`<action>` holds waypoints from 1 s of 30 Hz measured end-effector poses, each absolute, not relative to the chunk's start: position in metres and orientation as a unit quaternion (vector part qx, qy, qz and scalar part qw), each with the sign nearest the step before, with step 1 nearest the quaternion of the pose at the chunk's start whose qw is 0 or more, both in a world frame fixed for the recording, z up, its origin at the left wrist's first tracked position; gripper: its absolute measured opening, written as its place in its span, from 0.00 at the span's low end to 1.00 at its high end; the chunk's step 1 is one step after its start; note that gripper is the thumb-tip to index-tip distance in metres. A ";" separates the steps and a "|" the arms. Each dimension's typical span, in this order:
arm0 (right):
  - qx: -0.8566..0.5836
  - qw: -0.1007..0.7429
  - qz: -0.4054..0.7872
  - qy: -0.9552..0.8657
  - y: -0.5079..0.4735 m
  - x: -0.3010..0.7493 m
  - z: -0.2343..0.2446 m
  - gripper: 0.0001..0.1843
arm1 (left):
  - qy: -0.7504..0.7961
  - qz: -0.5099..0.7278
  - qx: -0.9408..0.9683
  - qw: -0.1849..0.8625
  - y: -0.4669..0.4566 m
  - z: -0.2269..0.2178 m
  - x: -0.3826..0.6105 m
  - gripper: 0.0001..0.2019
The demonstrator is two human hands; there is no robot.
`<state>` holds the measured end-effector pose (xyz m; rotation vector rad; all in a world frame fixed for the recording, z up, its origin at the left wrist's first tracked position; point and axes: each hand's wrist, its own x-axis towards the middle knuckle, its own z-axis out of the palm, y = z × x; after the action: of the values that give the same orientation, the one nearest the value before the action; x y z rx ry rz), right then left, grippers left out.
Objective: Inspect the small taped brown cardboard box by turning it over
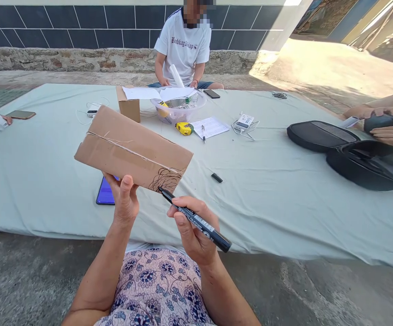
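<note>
My left hand [125,199] grips a brown cardboard box [131,145] from below, thumb on its near edge; the other fingers are partly hidden beneath it. The box is tilted above the table, and a torn line runs along its face. Black scribbles [165,179] cover its near right corner. My right hand [196,231] is closed round a black marker [199,222], whose tip touches the box at the scribbles. The marker's black cap [217,177] lies apart on the cloth to the right. Under the box, a phone with a blue screen [105,192] is partly covered.
On the cloth-covered table [267,217] stand a clear plastic basin [179,111], a small carton [129,108], a yellow tape measure [184,128], paper [213,127] with pens and a white device [244,121]. An open black case [369,163] lies right. A person [184,50] sits opposite; others' hands show at both sides.
</note>
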<state>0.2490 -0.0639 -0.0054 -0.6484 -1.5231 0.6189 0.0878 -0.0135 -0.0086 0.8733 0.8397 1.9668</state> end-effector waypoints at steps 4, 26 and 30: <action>-0.280 0.633 0.296 -0.658 -0.065 0.252 -0.010 0.09 | 0.344 0.775 0.342 0.405 -0.013 -0.008 0.086 0.38; -0.739 0.222 0.099 -0.629 0.035 0.291 -0.124 0.34 | 0.400 0.713 0.216 0.534 -0.004 -0.021 0.087 0.45; -0.738 0.212 0.109 -0.632 0.034 0.291 -0.124 0.34 | 0.390 0.713 0.219 0.540 -0.002 -0.023 0.091 0.46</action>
<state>0.2913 0.0344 -0.1244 -2.0484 -1.7540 0.3016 0.0909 -0.0017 -0.0234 0.5208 0.9272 1.6958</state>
